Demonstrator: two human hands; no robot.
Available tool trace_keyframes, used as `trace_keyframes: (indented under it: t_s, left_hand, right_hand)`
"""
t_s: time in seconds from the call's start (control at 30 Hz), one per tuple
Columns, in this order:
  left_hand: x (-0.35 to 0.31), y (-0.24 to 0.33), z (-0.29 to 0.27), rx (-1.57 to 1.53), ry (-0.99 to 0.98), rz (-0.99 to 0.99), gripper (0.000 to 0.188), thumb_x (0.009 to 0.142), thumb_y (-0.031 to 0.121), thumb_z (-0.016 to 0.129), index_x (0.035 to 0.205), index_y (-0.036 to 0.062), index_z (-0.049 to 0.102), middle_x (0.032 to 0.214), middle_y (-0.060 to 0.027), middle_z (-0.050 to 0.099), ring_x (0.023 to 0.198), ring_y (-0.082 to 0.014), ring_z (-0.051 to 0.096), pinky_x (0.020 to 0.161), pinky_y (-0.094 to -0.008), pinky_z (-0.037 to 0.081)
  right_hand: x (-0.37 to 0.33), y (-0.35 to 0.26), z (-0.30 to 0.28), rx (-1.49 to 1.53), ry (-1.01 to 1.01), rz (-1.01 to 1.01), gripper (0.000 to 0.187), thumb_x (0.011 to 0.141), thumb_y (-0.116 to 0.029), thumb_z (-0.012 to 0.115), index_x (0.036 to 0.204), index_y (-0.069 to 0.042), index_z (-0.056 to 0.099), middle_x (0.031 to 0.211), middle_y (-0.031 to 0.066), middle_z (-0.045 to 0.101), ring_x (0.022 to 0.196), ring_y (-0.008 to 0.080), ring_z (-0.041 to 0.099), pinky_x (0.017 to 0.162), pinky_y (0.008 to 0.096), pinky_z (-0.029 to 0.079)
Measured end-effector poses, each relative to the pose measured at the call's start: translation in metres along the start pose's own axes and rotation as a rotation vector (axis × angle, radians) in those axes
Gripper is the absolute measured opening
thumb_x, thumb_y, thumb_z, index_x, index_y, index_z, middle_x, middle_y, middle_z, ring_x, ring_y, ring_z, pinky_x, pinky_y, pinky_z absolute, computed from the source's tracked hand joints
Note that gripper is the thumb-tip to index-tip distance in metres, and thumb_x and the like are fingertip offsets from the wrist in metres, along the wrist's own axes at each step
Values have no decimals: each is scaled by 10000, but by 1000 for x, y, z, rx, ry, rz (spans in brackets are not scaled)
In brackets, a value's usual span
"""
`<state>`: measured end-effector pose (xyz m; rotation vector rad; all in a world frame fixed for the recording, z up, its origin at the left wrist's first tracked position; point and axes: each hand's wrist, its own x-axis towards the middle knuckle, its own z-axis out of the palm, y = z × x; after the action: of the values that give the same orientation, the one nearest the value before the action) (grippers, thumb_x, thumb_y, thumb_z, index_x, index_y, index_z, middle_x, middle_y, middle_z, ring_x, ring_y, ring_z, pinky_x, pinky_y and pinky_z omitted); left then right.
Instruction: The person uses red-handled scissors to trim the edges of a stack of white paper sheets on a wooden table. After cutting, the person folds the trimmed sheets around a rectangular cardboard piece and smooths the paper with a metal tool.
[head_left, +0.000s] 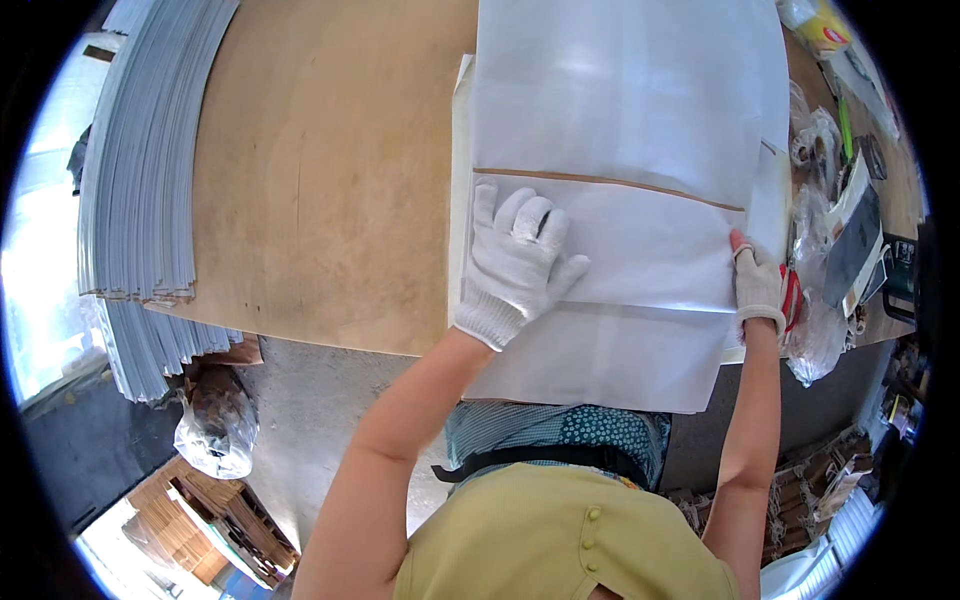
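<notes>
A large white paper sheet lies on the plywood table, its near part folded over and hanging past the table's front edge. My left hand, in a white knit glove, lies flat with fingers spread on the folded flap. My right hand, also gloved, presses the right edge of the same flap, fingertips on the paper. Neither hand grips anything. A thin strip of brown shows along the flap's far edge.
A tall stack of grey-white sheets lines the table's left side. Clutter at the right edge includes red-handled scissors, plastic bags, a green pen and dark tools. A plastic bag and wooden crates sit on the floor.
</notes>
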<state>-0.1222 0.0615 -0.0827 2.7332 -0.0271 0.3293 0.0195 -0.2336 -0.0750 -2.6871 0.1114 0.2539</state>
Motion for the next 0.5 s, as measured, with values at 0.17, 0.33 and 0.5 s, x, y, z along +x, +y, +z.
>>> trace_keyframes:
  t_s: [0.17,0.33,0.5]
  left_hand:
    - [9,7,3,99,-98,-46,421,802,382,716,1071,85,586,1131,-99,539,1189,-292,504,1100,-621,269]
    - [-3,-5,18,145,-6,17,462,779,382,734,1106,94,580,1182,-96,508,1198,-303,493,1085,-632,286]
    - [-1,1,20,111,44,15,515,727,331,789,1127,102,559,1176,-97,506,1183,-330,490,1110,-608,278]
  right_hand:
    - [-51,-76,72,-125,615,-767,488,923,-399,598,1242,-29,605,1120,155,638,1012,347,586,932,435,462]
    - [-76,-128,100,222,151,-851,521,845,-202,662,1337,-58,564,1335,187,567,1272,393,500,1098,500,374]
    - [-25,-26,60,-71,439,-669,543,832,-228,669,1332,-46,561,1329,178,557,1291,380,478,1118,501,350]
